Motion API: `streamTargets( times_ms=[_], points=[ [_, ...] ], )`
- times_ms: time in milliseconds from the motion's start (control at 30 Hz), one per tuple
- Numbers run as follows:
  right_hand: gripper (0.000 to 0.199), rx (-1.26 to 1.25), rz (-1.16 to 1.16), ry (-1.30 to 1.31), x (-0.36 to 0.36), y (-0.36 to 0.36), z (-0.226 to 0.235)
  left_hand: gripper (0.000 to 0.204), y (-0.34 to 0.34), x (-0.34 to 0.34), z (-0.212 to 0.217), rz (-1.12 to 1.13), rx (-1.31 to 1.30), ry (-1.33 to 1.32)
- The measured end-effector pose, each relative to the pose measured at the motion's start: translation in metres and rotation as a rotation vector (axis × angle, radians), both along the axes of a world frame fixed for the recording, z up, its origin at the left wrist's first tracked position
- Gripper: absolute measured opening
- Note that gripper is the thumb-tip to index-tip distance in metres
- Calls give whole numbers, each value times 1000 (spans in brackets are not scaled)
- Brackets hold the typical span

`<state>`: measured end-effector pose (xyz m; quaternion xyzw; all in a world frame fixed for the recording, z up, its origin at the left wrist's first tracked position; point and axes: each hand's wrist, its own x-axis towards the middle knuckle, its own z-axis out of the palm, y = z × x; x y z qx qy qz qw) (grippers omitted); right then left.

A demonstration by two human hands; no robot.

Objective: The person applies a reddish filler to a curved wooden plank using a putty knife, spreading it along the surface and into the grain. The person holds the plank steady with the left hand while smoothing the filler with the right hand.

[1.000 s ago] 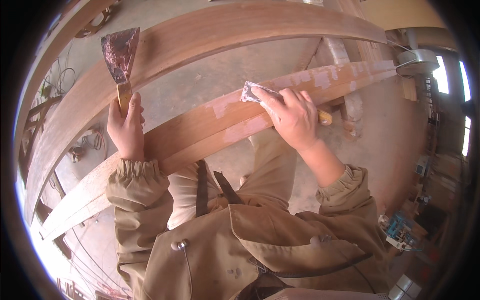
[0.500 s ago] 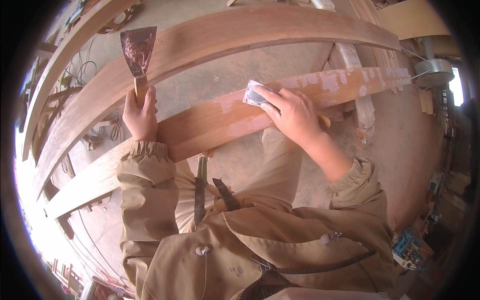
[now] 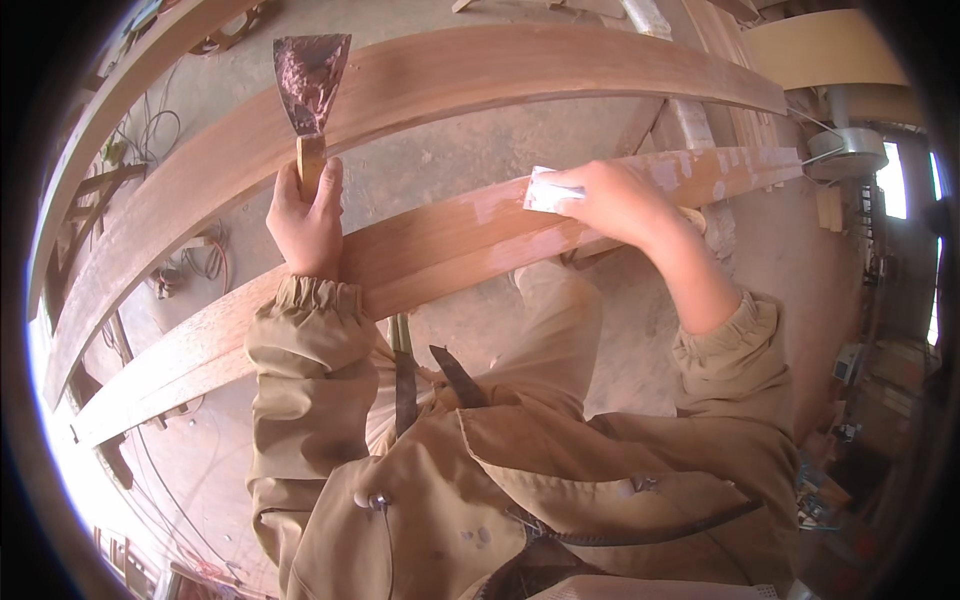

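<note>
Dusty concrete floor under two curved wood beams. Left hand clenched on putty knife, blade up, resting at near beam. Right hand presses small pale pad onto beam w/ filler patches. Pad could slip off edge if pushed too hard.

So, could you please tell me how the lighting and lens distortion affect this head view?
Head view: fisheye bends the long wooden beam into an arc; glare blows out the lower-left rim; left hand and right hand stay sharp and evenly lit.
</note>
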<state>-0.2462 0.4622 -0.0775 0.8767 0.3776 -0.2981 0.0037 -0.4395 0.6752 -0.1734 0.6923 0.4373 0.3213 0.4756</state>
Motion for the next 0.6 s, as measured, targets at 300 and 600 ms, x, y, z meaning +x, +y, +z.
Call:
streamTargets(
  times_ms=[300, 600],
  points=[
    [33, 19, 28, -89, -9, 11, 9, 26, 5, -3, -10, 11, 98, 49],
    [39, 11, -33, -35, 26, -22, -10, 29, -6, 1, 8, 48, -140, -196]
  ],
)
